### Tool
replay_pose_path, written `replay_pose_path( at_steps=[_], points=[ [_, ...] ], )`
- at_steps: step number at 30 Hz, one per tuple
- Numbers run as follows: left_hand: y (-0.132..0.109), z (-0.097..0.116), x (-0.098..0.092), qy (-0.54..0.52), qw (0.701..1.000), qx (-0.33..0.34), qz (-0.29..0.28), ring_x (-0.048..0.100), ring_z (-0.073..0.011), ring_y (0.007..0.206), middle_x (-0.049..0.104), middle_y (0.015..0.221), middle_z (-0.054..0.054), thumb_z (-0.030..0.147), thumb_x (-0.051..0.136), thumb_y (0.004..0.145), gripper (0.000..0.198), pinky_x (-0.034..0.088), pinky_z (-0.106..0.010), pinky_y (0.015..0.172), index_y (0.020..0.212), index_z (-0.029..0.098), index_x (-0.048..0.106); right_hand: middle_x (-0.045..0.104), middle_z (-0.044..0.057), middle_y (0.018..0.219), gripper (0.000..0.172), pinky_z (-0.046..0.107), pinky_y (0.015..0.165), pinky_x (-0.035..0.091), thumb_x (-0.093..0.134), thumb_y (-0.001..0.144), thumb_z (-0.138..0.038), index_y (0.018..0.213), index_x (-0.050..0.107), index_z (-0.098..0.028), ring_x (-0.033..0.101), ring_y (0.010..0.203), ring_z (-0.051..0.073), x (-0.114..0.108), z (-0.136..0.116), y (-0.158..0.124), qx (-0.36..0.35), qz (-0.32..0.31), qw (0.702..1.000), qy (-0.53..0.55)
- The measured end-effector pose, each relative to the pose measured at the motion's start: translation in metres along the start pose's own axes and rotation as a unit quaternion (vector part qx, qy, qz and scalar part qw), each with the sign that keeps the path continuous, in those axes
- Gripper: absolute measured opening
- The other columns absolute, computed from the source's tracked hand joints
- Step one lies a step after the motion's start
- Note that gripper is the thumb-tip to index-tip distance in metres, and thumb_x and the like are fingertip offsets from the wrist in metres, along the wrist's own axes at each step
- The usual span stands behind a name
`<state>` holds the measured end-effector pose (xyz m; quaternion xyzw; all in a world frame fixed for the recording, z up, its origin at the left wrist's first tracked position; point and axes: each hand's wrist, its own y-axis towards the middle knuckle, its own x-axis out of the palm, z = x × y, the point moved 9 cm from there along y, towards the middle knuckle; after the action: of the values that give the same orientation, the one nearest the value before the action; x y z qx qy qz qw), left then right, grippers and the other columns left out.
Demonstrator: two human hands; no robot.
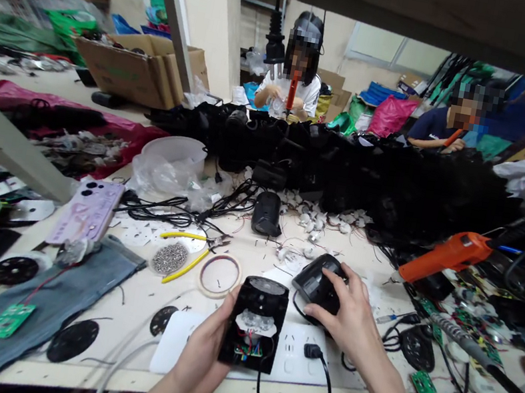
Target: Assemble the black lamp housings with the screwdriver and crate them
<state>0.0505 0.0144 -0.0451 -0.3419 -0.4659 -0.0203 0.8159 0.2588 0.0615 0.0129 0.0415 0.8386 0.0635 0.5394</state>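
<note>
My left hand (pixel 202 348) grips an open black device housing (pixel 254 324), upright, with a clear lens piece and coloured wires showing inside. My right hand (pixel 347 310) lies on top of a black rounded cover (pixel 313 280) on the table just right of it, fingers curled over it. A white power strip (pixel 289 360) lies under both, with a black plug and cord in it.
An orange electric screwdriver (pixel 450 253) hangs at right over green circuit boards. Yellow-handled pliers (pixel 192 248), a dish of screws (pixel 169 257), a tape ring (pixel 219 275) and a phone (pixel 86 211) lie left. A pile of black housings (pixel 349 164) fills the middle. Two people sit beyond.
</note>
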Motion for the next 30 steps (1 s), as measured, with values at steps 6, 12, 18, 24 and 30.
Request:
replay_pose_path(
  at_steps=[6, 12, 18, 24, 30],
  points=[
    [0.002, 0.000, 0.014, 0.027, 0.999, -0.026, 0.038, 0.068, -0.0257, 0.098, 0.072, 0.108, -0.011, 0.039, 0.049, 0.093, 0.045, 0.049, -0.040, 0.092, 0.132, 0.016, 0.052, 0.036, 0.013, 0.143, 0.056, 0.058, 0.103, 0.039, 0.069, 0.075, -0.049, 0.126, 0.054, -0.029, 0.036, 0.132, 0.039, 0.001, 0.006, 0.004, 0.014, -0.007, 1.000, 0.015],
    [0.009, -0.003, 0.017, 0.036, 0.997, -0.061, 0.041, 0.070, -0.0223, 0.080, 0.075, 0.092, -0.011, 0.032, 0.050, 0.094, 0.031, 0.054, -0.037, 0.080, 0.109, 0.010, 0.064, 0.042, 0.011, 0.135, 0.051, 0.053, 0.104, 0.039, 0.072, 0.072, -0.038, 0.120, 0.054, -0.029, 0.041, 0.129, 0.035, 0.003, 0.006, 0.013, 0.008, -0.037, 0.999, 0.028],
    [0.014, -0.007, 0.017, 0.020, 0.997, -0.069, 0.026, 0.070, -0.0213, 0.077, 0.074, 0.088, -0.010, 0.031, 0.052, 0.093, 0.027, 0.055, -0.035, 0.077, 0.103, 0.010, 0.066, 0.040, 0.011, 0.135, 0.058, 0.051, 0.104, 0.039, 0.074, 0.069, -0.038, 0.122, 0.051, -0.029, 0.041, 0.129, 0.034, 0.007, 0.002, 0.013, -0.011, -0.051, 0.998, 0.020],
    [0.013, -0.010, 0.017, 0.022, 0.996, -0.075, 0.044, 0.069, -0.0225, 0.074, 0.073, 0.085, -0.011, 0.034, 0.052, 0.092, 0.029, 0.056, -0.041, 0.076, 0.101, 0.009, 0.064, 0.035, 0.012, 0.140, 0.060, 0.055, 0.102, 0.039, 0.073, 0.070, -0.041, 0.123, 0.049, -0.028, 0.037, 0.131, 0.037, 0.010, 0.002, 0.011, -0.007, -0.043, 0.999, -0.006],
    [0.009, -0.012, 0.021, 0.031, 0.995, -0.079, 0.054, 0.070, -0.0262, 0.077, 0.073, 0.088, -0.013, 0.037, 0.052, 0.092, 0.032, 0.057, -0.045, 0.073, 0.105, 0.009, 0.062, 0.041, 0.012, 0.134, 0.057, 0.053, 0.102, 0.041, 0.071, 0.069, -0.036, 0.121, 0.049, -0.028, 0.042, 0.127, 0.035, 0.007, -0.002, 0.011, -0.025, -0.004, 1.000, 0.000]
  ],
)
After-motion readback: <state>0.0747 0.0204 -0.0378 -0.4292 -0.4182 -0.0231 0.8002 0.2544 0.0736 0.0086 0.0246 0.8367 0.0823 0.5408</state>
